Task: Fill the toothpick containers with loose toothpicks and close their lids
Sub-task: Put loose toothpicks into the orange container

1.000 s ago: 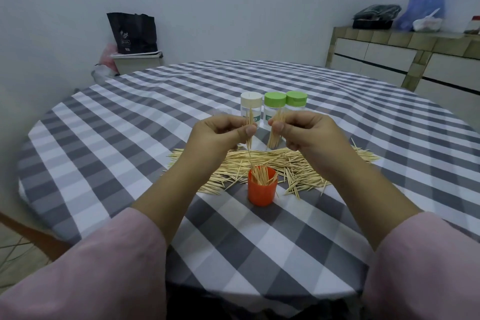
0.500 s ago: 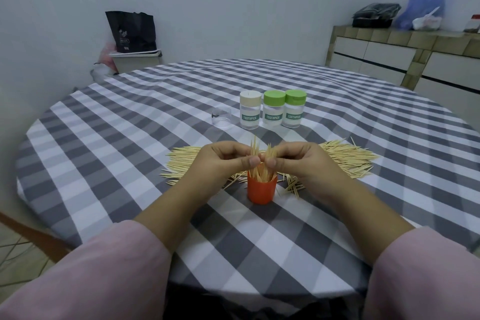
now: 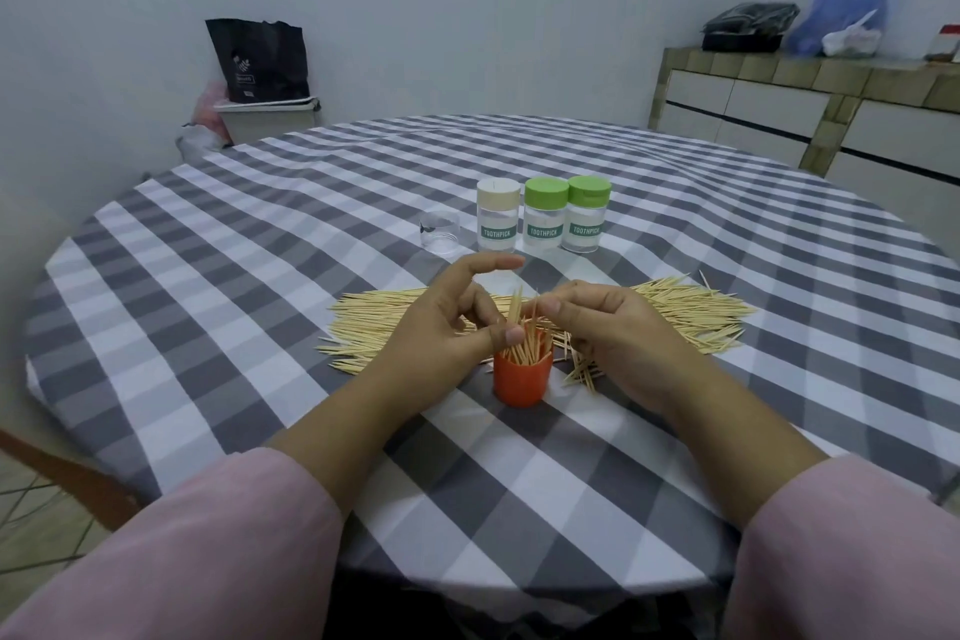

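An orange container (image 3: 522, 382) stands open on the checked tablecloth (image 3: 249, 307), with several toothpicks upright in it. My left hand (image 3: 447, 327) is just left of its mouth; thumb and curled fingers pinch a few upright toothpicks while the index finger points out straight. My right hand (image 3: 613, 327) is on the other side and pinches toothpick tips above the container. A pile of loose toothpicks (image 3: 691, 309) lies flat behind both hands. Further back stand three closed containers: one with a beige lid (image 3: 497, 218) and two with green lids (image 3: 545, 216) (image 3: 588, 213).
A small clear plastic cup (image 3: 440, 234) sits left of the closed containers. A wooden chair part (image 3: 67, 478) shows at the table's lower left edge. A bin with a black bag (image 3: 260, 83) stands by the far wall, and a tiled cabinet (image 3: 810, 104) is at the right.
Both hands came down from in front of the closed containers to the orange container with toothpicks. My left index finger has since straightened away from the bundle.
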